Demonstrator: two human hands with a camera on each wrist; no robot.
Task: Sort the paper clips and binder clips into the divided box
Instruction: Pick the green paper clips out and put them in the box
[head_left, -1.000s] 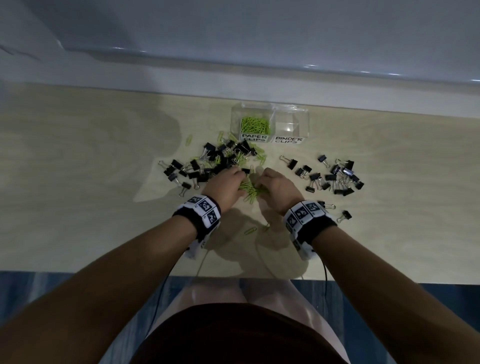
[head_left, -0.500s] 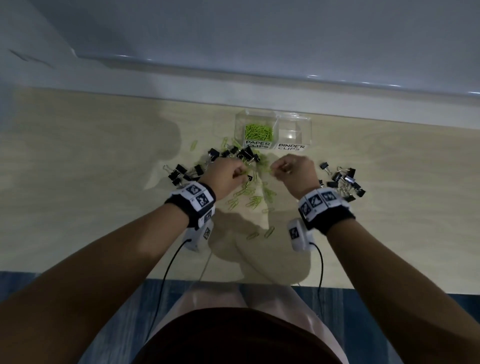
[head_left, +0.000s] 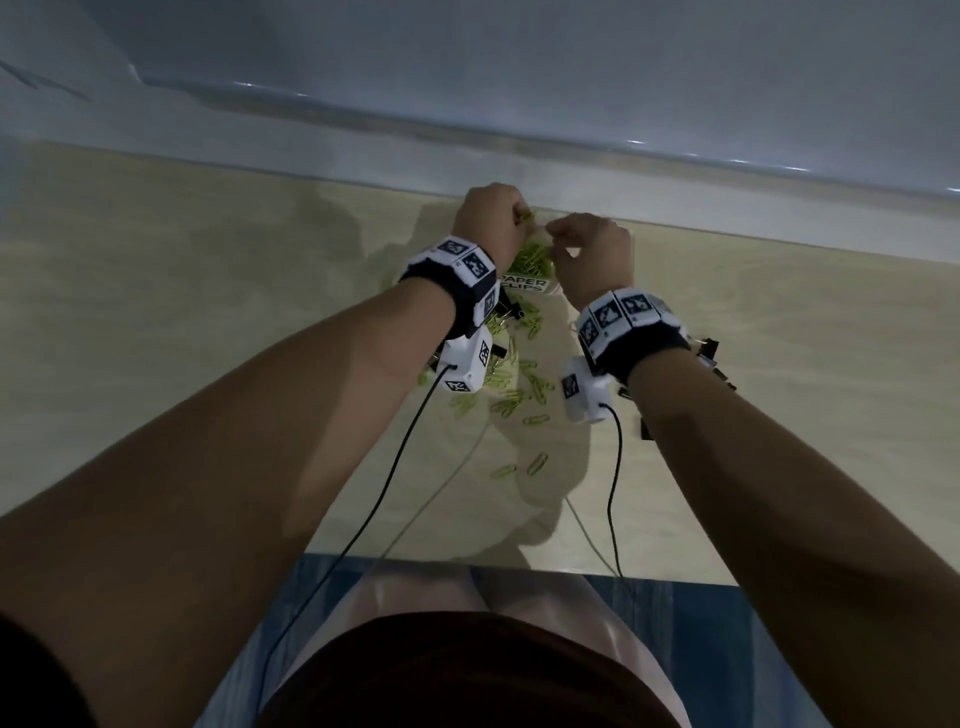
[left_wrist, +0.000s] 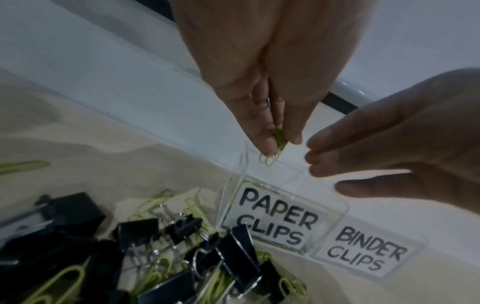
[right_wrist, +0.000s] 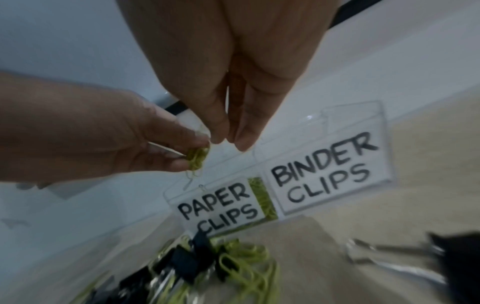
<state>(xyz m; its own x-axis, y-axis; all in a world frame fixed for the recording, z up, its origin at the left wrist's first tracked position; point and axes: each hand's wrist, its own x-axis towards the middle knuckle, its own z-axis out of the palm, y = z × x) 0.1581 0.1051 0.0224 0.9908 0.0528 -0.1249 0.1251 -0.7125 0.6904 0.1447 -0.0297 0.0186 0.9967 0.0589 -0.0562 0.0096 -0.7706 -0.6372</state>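
Pinching a bunch of paper clips (left_wrist: 280, 136), the left hand (left_wrist: 262, 82) hangs over the PAPER CLIPS half of the box (left_wrist: 335, 214). The right hand (right_wrist: 233, 61) has its fingers (right_wrist: 246, 127) pressed together, tips down, with no clip visible in them. Half a second ago both hands were low over the table (head_left: 208, 312). Now they are at the box, so a drop looks due. That half already holds green clips, and the BINDER CLIPS half shows none. The binder clips (left_wrist: 228, 253) lie unsorted just before the box.

Wooden table (head_left: 156, 322) bears divided box (left_wrist: 278, 218) — paper clips (head_left: 519, 397), binder clips (left_wrist: 233, 257) scattered.
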